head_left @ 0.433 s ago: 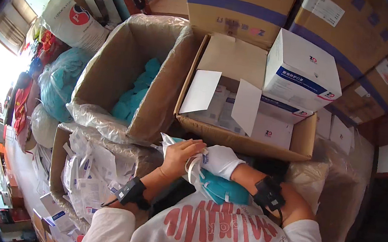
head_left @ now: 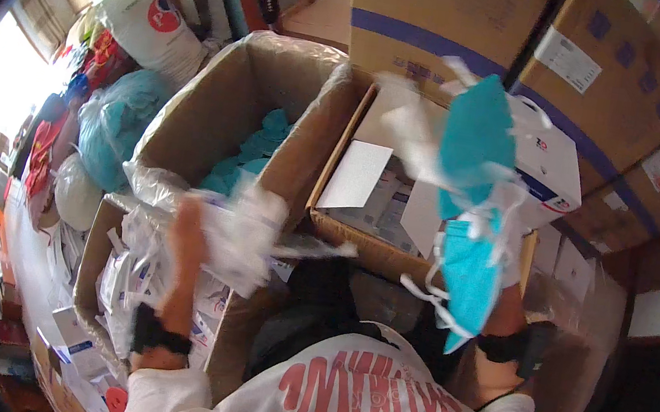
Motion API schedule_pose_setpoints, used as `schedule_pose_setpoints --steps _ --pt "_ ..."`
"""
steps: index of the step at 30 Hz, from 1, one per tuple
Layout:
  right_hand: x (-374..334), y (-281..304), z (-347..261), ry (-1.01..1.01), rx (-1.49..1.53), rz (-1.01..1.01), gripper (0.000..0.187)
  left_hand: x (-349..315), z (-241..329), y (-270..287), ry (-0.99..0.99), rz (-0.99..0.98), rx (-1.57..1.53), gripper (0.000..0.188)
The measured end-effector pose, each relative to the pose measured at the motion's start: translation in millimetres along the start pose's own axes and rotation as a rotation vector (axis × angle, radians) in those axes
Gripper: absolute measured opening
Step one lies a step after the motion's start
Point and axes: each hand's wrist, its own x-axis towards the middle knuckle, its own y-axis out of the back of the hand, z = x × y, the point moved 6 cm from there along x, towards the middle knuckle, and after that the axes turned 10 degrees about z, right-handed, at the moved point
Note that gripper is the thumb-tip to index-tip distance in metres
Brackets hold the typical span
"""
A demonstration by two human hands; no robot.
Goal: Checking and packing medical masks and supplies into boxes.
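My left hand [head_left: 190, 229], blurred and bare, is over the lower left carton with a crumpled clear plastic wrapper [head_left: 245, 232] in its grip. Several teal face masks [head_left: 482, 143] with white ear loops dangle from my right hand [head_left: 516, 230], which wears a white glove and is mostly hidden behind them. One mask [head_left: 469, 278] hangs lowest, beside my right forearm. A blurred white shape [head_left: 414, 138] left of the masks cannot be made out. Below my left hand, the lower left carton [head_left: 92, 275] holds many clear wrappers.
A plastic-lined carton [head_left: 193, 105] with teal masks inside stands at the upper left. Beside it, an open carton [head_left: 336, 223] contains white boxes and packets. Large sealed cartons [head_left: 446, 21] are stacked behind. Bulging bags [head_left: 120, 124] lie at far left.
My hands have parted. The left went left over the wrapper carton with the plastic wrapper; the right rose to the right, lifting the teal masks from against my shirt.
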Motion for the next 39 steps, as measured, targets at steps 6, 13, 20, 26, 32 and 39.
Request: schedule_pose_setpoints --steps 6,13,20,26,32,39 --pt "7 28 45 -0.819 0.926 -0.14 0.03 63 -120 183 0.475 0.427 0.064 0.032" --pt "44 20 -10 -0.489 0.447 -0.498 0.03 -14 -217 150 0.491 0.007 0.705 0.083" --pt "71 19 -66 -0.229 0.317 -0.715 0.021 87 124 -2 0.002 -0.21 -0.5 0.019" --pt "65 42 -80 0.196 0.098 -0.685 0.02 71 364 -7 -0.649 -0.567 -0.793 0.051" --pt "58 75 -47 -0.195 0.321 -0.55 0.017 37 346 -59 0.172 -0.448 -1.076 0.044" --pt "21 61 -9 -0.756 0.76 -0.483 0.021 -25 376 -83 0.655 -0.852 -1.28 0.029"
